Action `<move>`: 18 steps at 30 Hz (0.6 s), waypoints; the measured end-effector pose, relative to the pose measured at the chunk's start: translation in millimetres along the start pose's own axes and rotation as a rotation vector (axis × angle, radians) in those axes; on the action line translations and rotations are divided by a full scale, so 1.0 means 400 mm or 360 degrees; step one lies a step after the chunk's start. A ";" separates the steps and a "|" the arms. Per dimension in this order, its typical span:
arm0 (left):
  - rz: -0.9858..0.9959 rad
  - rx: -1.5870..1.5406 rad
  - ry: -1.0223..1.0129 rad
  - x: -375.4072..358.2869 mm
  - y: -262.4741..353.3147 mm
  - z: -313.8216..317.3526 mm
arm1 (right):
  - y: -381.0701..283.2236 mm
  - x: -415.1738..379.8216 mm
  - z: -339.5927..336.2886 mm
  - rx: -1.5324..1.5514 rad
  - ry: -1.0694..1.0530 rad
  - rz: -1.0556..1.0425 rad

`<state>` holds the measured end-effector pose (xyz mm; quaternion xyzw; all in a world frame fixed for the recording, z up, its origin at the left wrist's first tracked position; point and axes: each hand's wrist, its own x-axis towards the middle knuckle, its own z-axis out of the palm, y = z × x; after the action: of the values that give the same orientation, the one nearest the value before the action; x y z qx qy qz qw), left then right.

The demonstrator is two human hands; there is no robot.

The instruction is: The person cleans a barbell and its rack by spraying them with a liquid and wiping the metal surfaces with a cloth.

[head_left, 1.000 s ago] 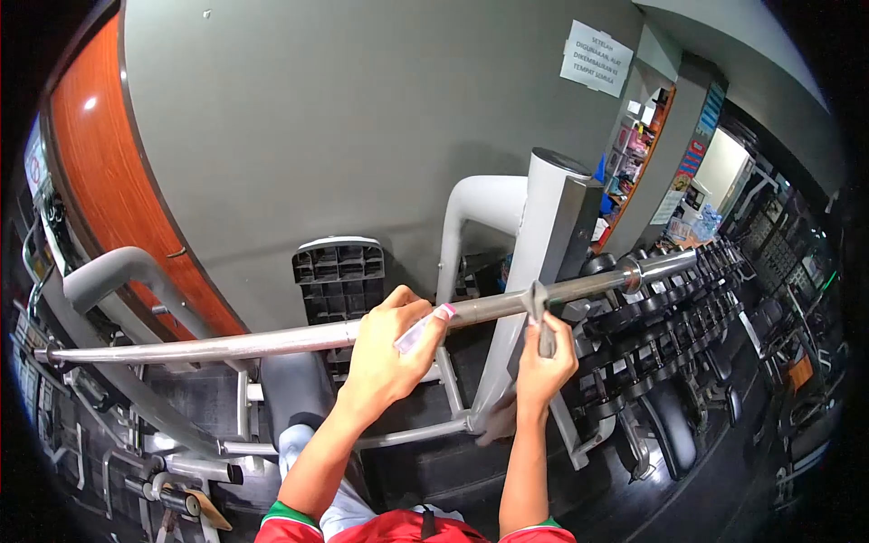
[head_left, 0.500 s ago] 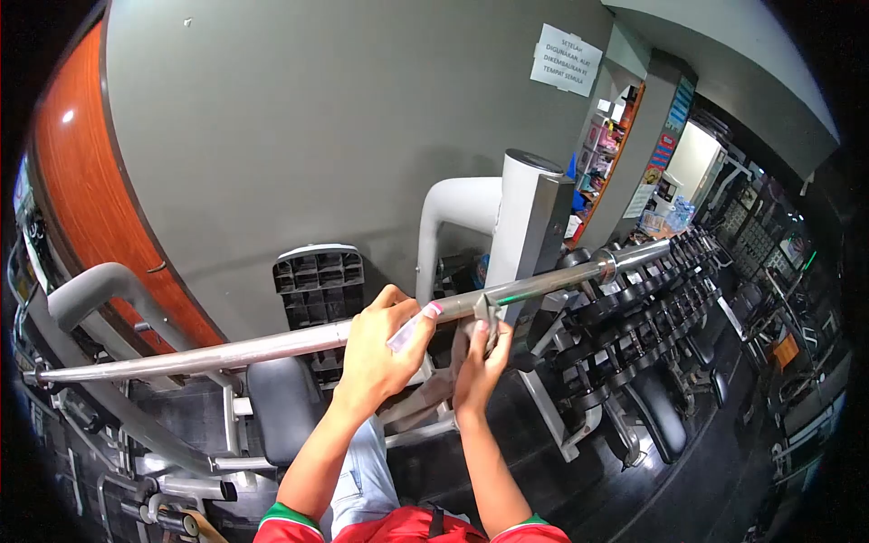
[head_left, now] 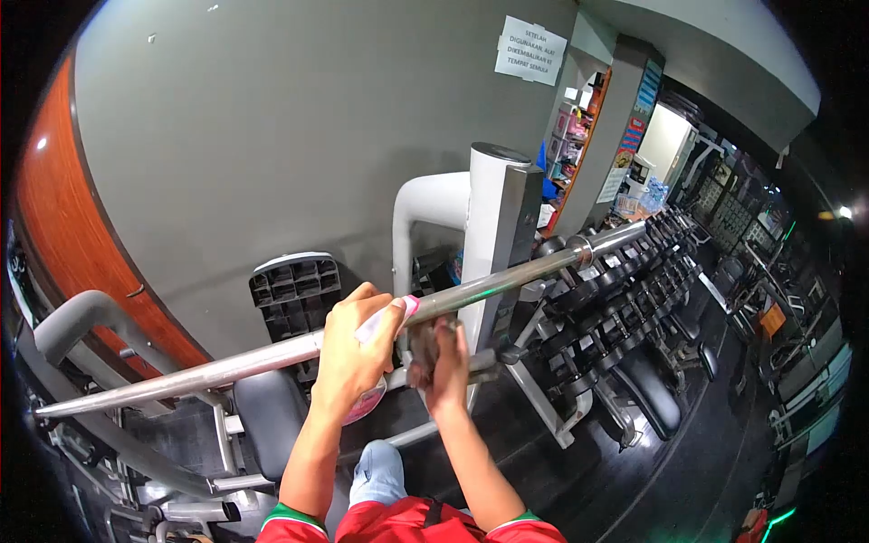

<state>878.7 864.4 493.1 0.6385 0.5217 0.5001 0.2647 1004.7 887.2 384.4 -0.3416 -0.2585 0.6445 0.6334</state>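
A long metal barbell bar (head_left: pixel 502 278) runs across in front of me, sloping up to the right. My left hand (head_left: pixel 348 348) is closed at the bar, around what looks like a spray bottle (head_left: pixel 364 404). Its pink nozzle (head_left: pixel 411 305) and translucent top show by the thumb, and part of its clear, pink-marked body shows below the hand. Just under the bar, my right hand (head_left: pixel 448 371) is closed on a greyish-brown cloth (head_left: pixel 423 355), blurred by motion. The fingers behind the cloth are partly hidden.
A white and grey machine upright (head_left: pixel 493 226) stands behind the bar. Dumbbell racks (head_left: pixel 625 308) extend to the right. A black padded bench (head_left: pixel 270 412) is below left, beside a grey tubular frame (head_left: pixel 86 317). A paper sign (head_left: pixel 531 50) hangs on the wall.
My right hand and the cloth have moved left and down along the bar, closer to my left hand. The view has shifted slightly right; more of the bottle shows below my left hand.
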 end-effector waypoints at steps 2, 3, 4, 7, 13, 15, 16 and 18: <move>0.0199 0.0084 0.0022 0.002 -0.016 -0.003 | 0.035 -0.013 0.013 -0.0253 -0.0094 -0.0102; 0.0323 0.0182 0.0058 0.004 -0.019 -0.004 | 0.035 -0.023 0.003 -0.0248 -0.0131 -0.0057; 0.0329 0.0179 0.0040 0.004 -0.017 -0.006 | 0.028 -0.032 -0.007 -0.0240 -0.0166 -0.0014; 0.0010 -0.0058 -0.0093 -0.005 0.003 -0.021 | 0.035 0.046 -0.062 -0.0096 0.0348 -0.0358; 0.0025 -0.0226 -0.0152 0.006 0.001 -0.003 | -0.104 0.065 -0.076 0.0000 0.0306 -0.0312; 0.0103 -0.0049 -0.0272 0.018 0.001 -0.009 | -0.066 0.035 -0.049 -0.0167 0.0310 -0.0268; 0.0111 -0.0061 -0.0288 0.022 0.003 -0.008 | -0.047 0.021 -0.039 -0.0195 0.0321 -0.0219; 0.0348 0.0153 -0.0243 0.023 0.008 0.010 | -0.021 -0.002 -0.039 -0.0494 0.0069 -0.0039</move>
<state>883.3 872.6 497.9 0.7397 0.4508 0.4503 0.2166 1022.0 885.3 380.9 -0.4460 -0.3453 0.5815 0.5862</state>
